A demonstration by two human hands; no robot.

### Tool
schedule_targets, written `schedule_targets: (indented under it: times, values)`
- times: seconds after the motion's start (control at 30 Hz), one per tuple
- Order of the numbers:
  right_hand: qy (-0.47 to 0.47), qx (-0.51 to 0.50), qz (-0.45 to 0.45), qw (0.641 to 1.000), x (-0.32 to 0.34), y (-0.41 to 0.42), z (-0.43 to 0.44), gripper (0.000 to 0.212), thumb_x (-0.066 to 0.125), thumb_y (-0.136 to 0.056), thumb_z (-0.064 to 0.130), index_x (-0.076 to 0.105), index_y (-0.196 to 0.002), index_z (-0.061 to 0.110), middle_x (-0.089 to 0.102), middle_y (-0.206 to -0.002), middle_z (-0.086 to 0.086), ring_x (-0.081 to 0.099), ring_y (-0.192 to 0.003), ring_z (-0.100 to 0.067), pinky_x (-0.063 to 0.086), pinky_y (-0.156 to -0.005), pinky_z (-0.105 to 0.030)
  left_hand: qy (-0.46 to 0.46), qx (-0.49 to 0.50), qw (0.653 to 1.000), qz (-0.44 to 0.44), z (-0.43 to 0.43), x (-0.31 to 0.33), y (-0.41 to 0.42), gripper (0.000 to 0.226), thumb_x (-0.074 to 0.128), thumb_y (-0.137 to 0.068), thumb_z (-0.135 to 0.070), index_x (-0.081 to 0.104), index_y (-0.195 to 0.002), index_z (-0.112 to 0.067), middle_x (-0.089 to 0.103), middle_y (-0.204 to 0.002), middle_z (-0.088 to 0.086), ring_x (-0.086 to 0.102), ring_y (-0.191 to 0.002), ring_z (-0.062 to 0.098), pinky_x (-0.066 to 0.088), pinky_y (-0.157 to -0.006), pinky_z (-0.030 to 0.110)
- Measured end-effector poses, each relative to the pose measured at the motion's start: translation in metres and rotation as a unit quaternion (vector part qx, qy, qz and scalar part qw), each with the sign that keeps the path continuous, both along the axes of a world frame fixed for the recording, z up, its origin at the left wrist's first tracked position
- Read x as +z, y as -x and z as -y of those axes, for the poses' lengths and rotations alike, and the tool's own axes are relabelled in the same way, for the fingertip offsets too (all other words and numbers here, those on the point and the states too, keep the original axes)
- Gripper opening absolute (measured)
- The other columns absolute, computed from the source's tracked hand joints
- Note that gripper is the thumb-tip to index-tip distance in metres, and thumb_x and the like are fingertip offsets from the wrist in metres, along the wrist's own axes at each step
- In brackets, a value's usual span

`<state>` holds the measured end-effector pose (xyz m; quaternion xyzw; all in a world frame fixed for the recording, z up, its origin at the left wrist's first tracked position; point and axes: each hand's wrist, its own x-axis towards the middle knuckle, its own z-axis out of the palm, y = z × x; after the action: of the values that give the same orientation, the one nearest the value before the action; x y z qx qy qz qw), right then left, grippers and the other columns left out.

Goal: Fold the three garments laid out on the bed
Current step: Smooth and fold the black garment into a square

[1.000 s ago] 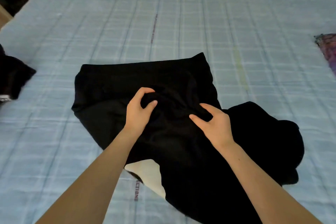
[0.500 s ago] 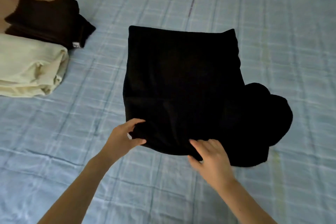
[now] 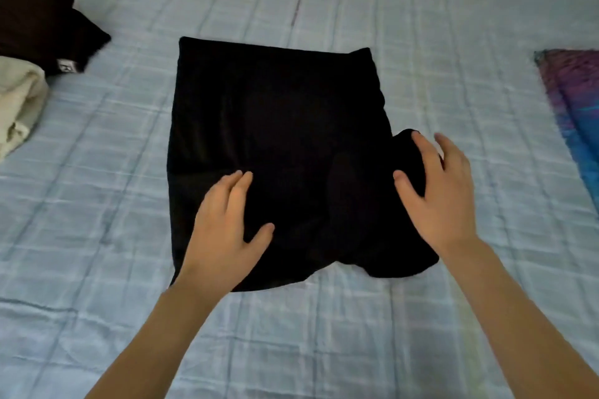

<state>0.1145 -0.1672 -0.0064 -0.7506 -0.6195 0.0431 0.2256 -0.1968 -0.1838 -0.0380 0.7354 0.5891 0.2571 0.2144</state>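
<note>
garment: black soft cloth garment (image 3: 275, 139), part-folded into a rough rectangle at the centre of the frame, a bunched lobe bulging at its lower right.
bed: pale blue checked quilted bed (image 3: 324, 334) under everything.
left hand: left hand (image 3: 227, 230) flat on the garment's lower left part, fingers together, thumb out.
right hand: right hand (image 3: 437, 197) spread over the bunched lobe, holding nothing.
upper left of the frame: dark brown folded garment (image 3: 35, 19) beside a cream folded garment (image 3: 17, 104).
right edge: purple and blue patterned cloth (image 3: 573, 107).
</note>
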Motion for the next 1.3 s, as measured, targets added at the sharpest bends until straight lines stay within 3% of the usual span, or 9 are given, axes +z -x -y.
schedule_targets:
  times: [0.13, 0.27, 0.4, 0.57, 0.7, 0.83, 0.9, 1.03, 1.3]
  values:
    - [0.112, -0.03, -0.293, 0.949, -0.037, -0.028, -0.008, 0.068, 0.063, -0.094, 0.041, 0.027, -0.151, 0.046, 0.047, -0.143, 0.016, 0.048, -0.125, -0.005, 0.038, -0.098, -0.018, 0.148, -0.099, 0.984, 0.03, -0.017, -0.017, -0.085, 0.108, 0.068, -0.078, -0.062, 0.005, -0.158, -0.025, 0.028, -0.159, 0.0, 0.023, -0.147, 0.017, 0.014, -0.121, 0.033]
    - [0.022, 0.024, -0.274, 0.961, -0.042, -0.028, 0.014, 0.047, 0.066, -0.091, 0.012, 0.055, -0.129, 0.037, 0.063, -0.112, 0.032, 0.06, -0.11, 0.007, 0.047, -0.089, -0.009, 0.195, -0.109, 0.97, 0.094, -0.016, -0.043, -0.104, 0.093, 0.074, -0.087, -0.034, 0.011, -0.156, -0.04, 0.063, -0.13, -0.007, 0.063, -0.105, 0.003, 0.046, -0.094, 0.01]
    - [-0.029, 0.086, -0.31, 0.947, -0.013, -0.034, 0.062, 0.05, 0.068, -0.088, 0.008, 0.057, -0.124, 0.042, 0.066, -0.116, 0.021, 0.062, -0.112, 0.0, 0.044, -0.09, -0.007, 0.107, -0.126, 0.967, 0.192, 0.007, -0.034, -0.067, 0.082, 0.077, -0.084, -0.023, 0.033, -0.146, -0.054, 0.053, -0.137, -0.029, 0.05, -0.12, -0.017, 0.037, -0.096, 0.0]
    - [0.159, 0.215, -0.293, 0.918, -0.008, -0.022, 0.16, 0.057, 0.062, -0.086, 0.021, 0.05, -0.124, 0.061, 0.061, -0.121, 0.031, 0.059, -0.113, 0.01, 0.041, -0.09, -0.004, 0.038, -0.24, 0.97, -0.018, 0.066, -0.02, -0.01, 0.083, 0.075, -0.084, -0.027, 0.029, -0.148, -0.053, 0.058, -0.123, -0.028, 0.056, -0.109, -0.004, 0.04, -0.101, 0.016]
    - [0.387, 0.294, -0.174, 0.857, -0.022, -0.039, 0.199, 0.047, 0.068, -0.08, 0.041, 0.054, -0.116, 0.068, 0.033, -0.145, 0.037, 0.034, -0.136, 0.011, 0.028, -0.105, -0.005, 0.101, -0.365, 0.91, -0.168, 0.104, -0.042, 0.011, 0.086, 0.061, -0.095, -0.009, 0.017, -0.145, -0.063, 0.026, -0.157, -0.022, 0.023, -0.147, 0.006, 0.01, -0.124, 0.032]
    - [0.175, 0.095, -0.354, 0.914, -0.004, -0.036, 0.174, 0.028, 0.066, -0.087, 0.021, 0.073, -0.1, 0.044, 0.07, -0.113, 0.017, 0.066, -0.108, -0.003, 0.044, -0.093, -0.01, 0.119, -0.224, 0.966, 0.048, 0.102, -0.037, 0.001, 0.07, 0.056, -0.082, 0.02, 0.066, -0.103, -0.045, 0.052, -0.138, -0.024, 0.047, -0.134, 0.008, 0.036, -0.112, 0.026]
    - [0.105, 0.047, -0.318, 0.941, -0.002, -0.017, 0.146, 0.03, 0.062, -0.094, 0.007, 0.07, -0.111, 0.03, 0.068, -0.111, 0.013, 0.064, -0.106, -0.005, 0.046, -0.096, -0.018, 0.132, -0.089, 0.975, 0.157, 0.089, -0.028, -0.011, 0.058, 0.05, -0.087, 0.018, 0.069, -0.091, -0.036, 0.064, -0.118, -0.022, 0.059, -0.116, 0.004, 0.045, -0.1, 0.02]
    - [0.042, 0.089, -0.166, 0.981, -0.011, 0.039, 0.089, 0.032, 0.052, -0.099, 0.028, 0.063, -0.129, 0.022, 0.059, -0.128, 0.009, 0.049, -0.122, -0.007, 0.035, -0.105, -0.022, 0.265, 0.045, 0.945, 0.185, 0.052, -0.027, -0.05, 0.033, 0.058, -0.098, -0.026, 0.055, -0.13, -0.032, 0.062, -0.121, -0.014, 0.058, -0.11, 0.001, 0.045, -0.095, 0.017]
    - [0.219, 0.16, 0.031, 0.962, -0.106, 0.065, 0.087, 0.056, 0.034, -0.103, 0.044, 0.021, -0.157, 0.042, 0.026, -0.164, 0.001, 0.019, -0.153, -0.026, 0.012, -0.123, -0.049, 0.309, -0.065, 0.944, 0.093, 0.057, -0.054, -0.046, 0.054, 0.068, -0.091, -0.036, 0.047, -0.139, -0.046, 0.04, -0.115, -0.016, 0.049, -0.107, -0.001, 0.04, -0.097, 0.008]
